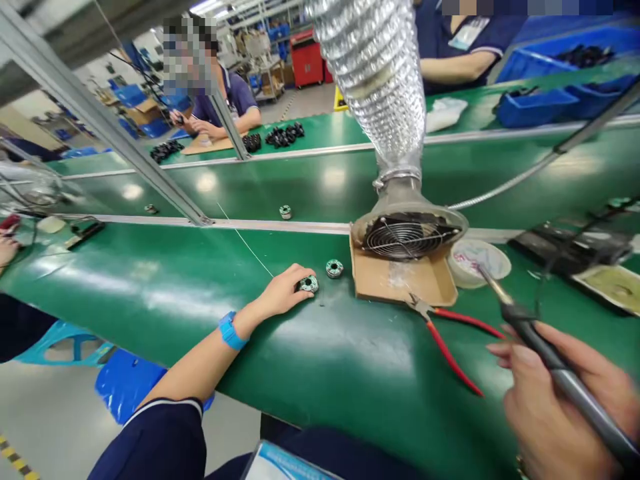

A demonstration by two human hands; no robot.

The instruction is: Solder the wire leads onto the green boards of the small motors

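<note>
My left hand (284, 291), with a blue band on its wrist, is closed around a small round part (309, 284) with a green top, on the green bench. A second such part (335, 269) stands just right of it. A thin pale wire (245, 241) runs from near my left hand toward the back left. At the lower right my right hand (555, 393) grips a soldering iron (543, 343), its metal tip pointing up and left near a white tub (480, 263). Red-handled cutters (440, 333) lie between my two hands.
A cardboard tray (405, 283) sits under a fume hood (407, 233) on a foil duct. Another round part (285, 212) rests on the strip behind. A sponge tray (613, 287) is at the right. Metal posts rise at the left. People sit across the bench and at the far left.
</note>
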